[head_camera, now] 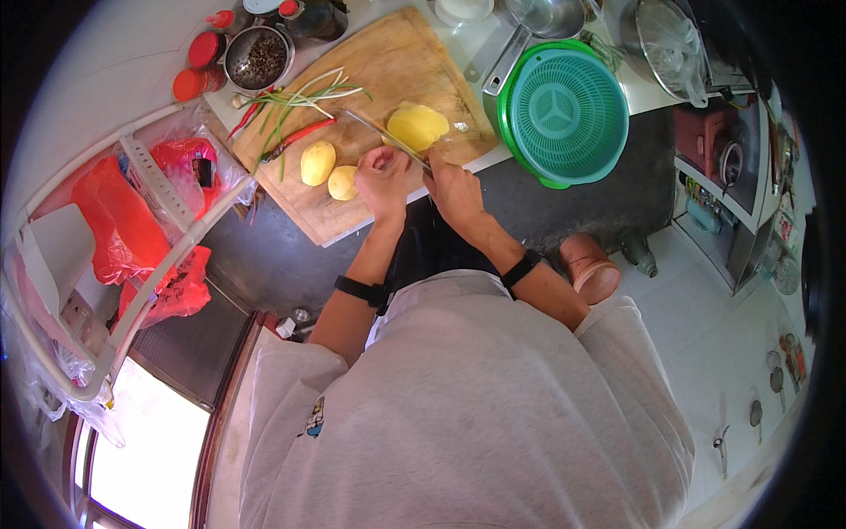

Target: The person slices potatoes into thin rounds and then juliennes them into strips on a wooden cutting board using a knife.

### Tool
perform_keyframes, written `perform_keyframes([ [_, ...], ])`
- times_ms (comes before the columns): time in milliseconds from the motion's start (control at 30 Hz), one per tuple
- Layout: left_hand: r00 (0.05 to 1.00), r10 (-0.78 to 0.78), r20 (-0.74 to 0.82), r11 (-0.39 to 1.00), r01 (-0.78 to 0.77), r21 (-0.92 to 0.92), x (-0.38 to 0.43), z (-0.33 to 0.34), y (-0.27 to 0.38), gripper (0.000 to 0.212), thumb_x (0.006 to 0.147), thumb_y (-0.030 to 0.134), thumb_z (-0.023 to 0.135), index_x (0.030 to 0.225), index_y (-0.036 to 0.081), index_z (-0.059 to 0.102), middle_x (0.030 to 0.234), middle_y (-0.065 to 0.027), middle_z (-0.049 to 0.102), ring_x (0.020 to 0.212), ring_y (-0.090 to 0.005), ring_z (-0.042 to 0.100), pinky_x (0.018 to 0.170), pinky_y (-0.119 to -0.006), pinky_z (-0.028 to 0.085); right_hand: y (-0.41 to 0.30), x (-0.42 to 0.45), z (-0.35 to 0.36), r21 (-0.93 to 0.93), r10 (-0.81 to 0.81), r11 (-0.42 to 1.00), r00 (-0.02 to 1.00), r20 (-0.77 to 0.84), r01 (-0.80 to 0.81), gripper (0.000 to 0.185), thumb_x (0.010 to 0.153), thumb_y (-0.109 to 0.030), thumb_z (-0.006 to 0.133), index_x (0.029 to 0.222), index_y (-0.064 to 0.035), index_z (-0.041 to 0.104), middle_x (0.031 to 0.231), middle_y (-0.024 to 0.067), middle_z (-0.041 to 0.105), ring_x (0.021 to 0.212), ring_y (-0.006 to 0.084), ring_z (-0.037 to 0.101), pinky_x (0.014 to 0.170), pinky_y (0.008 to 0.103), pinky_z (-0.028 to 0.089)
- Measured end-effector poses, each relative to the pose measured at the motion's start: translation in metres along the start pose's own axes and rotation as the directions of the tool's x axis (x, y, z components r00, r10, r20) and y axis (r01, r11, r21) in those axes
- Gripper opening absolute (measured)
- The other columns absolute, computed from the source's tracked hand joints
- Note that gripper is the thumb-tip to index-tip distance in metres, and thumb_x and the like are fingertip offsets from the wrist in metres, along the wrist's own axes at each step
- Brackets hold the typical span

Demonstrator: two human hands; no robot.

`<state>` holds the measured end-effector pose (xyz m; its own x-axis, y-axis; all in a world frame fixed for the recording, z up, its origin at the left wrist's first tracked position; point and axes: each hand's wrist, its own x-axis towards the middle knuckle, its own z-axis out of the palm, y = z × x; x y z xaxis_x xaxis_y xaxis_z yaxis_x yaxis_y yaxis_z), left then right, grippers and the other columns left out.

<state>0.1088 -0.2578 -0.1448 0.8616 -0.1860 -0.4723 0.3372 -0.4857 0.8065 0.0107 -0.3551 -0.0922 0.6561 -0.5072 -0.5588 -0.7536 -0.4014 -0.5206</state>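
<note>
My right hand (456, 190) grips the handle of a kitchen knife (384, 135), whose blade points up and left over the wooden cutting board (423, 59). Close to the blade, my left hand (382, 175) has its fingers curled; whether they hold anything is hidden. Thin potato slices (418, 125) lie in a pile just beyond the knife. Left of my left hand are a peeled potato (318, 162) and a smaller potato piece (342, 183). Farther left on the board rest a red chili pepper (307, 132) and green onions (301, 99).
A teal colander (562, 119) sits in a green basin right of the board, beside a metal saucepan (545, 16). Red-lidded jars (203, 49) and a metal bowl (259, 58) of dark spice stand at the upper left. A white rack (158, 185) holds red plastic bags (122, 225).
</note>
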Motion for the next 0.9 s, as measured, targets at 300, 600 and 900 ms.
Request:
perform_keyframes([
  [300, 1.0, -0.016, -0.002, 0.996, 0.016, -0.087, -0.001, -0.001, -0.004, 0.018, 0.083, 0.008, 0.08, 0.095, -0.005, 0.075, 0.087, -0.0105, 0.075, 0.078, -0.0162, 0.071, 0.075, -0.03, 0.057, 0.009, -0.012, -0.016, 0.633, -0.13, 0.771, 0.991, 0.039, 0.076, 0.053, 0.088, -0.01, 0.077, 0.136, -0.0097, 0.055, 0.102, 0.0169, 0.071, 0.09, 0.0259, 0.073, 0.079, 0.0386, 0.057],
  [600, 0.992, -0.099, 0.081, 0.938, 0.121, -0.326, -0.011, -0.006, 0.015, 0.011, 0.095, 0.002, 0.074, 0.101, -0.007, 0.073, 0.087, -0.0082, 0.074, 0.074, -0.0138, 0.07, 0.069, -0.027, 0.058, 0.014, -0.012, -0.019, 0.513, -0.16, 0.855, 0.979, 0.127, 0.073, 0.085, 0.084, -0.006, 0.072, 0.163, -0.0132, 0.04, 0.094, 0.0164, 0.069, 0.081, 0.0264, 0.07, 0.077, 0.038, 0.056],
  [900, 0.984, -0.112, 0.136, 0.94, 0.15, -0.308, -0.008, -0.011, 0.015, 0.016, 0.098, 0.003, 0.073, 0.108, -0.009, 0.071, 0.1, -0.0123, 0.073, 0.088, -0.0181, 0.072, 0.081, -0.033, 0.066, 0.007, -0.014, -0.017, 0.403, -0.122, 0.911, 0.99, 0.076, 0.081, 0.092, 0.083, -0.01, 0.068, 0.166, -0.017, 0.028, 0.085, 0.0189, 0.068, 0.081, 0.0381, 0.071, 0.077, 0.0473, 0.056],
])
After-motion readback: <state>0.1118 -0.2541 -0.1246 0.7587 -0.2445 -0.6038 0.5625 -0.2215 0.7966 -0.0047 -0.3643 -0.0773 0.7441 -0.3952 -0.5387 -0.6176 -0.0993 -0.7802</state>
